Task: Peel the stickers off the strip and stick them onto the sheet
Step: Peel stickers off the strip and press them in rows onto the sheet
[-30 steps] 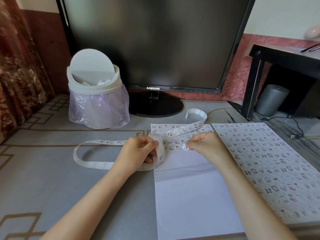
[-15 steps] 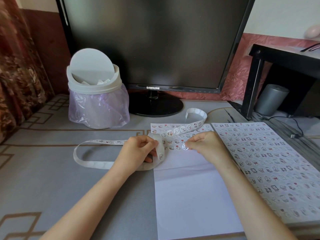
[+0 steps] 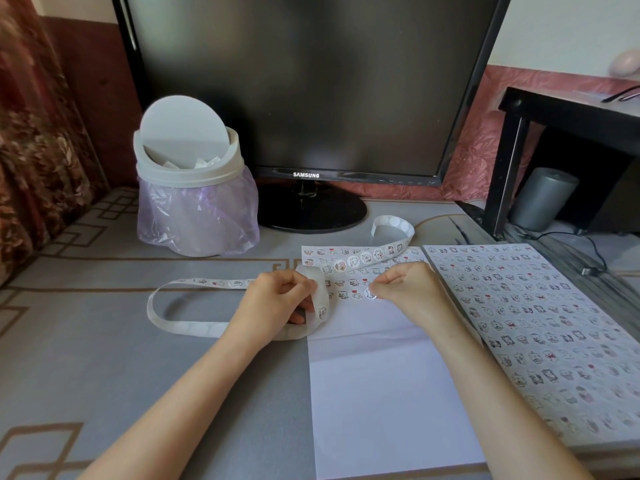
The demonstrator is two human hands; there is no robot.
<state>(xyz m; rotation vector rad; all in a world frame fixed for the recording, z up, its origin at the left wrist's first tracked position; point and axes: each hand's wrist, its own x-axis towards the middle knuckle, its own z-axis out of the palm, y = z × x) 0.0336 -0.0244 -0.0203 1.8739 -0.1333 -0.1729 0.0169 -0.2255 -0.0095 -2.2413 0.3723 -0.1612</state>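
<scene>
A long white sticker strip (image 3: 194, 329) loops across the grey table, its far end curling over the top of the white sheet (image 3: 388, 393). My left hand (image 3: 277, 303) pinches the strip where it folds at the sheet's left edge. My right hand (image 3: 408, 289) presses a small round sticker (image 3: 371, 293) with its fingertips onto the sheet, at the end of the lowest sticker row. Several rows of stickers fill the sheet's top part; the lower part is blank.
A sheet covered in stickers (image 3: 540, 327) lies right of the white one. A white bin with a purple bag (image 3: 194, 188) stands at back left, a black monitor (image 3: 304, 98) behind the sheets, a black side table (image 3: 568, 133) at right.
</scene>
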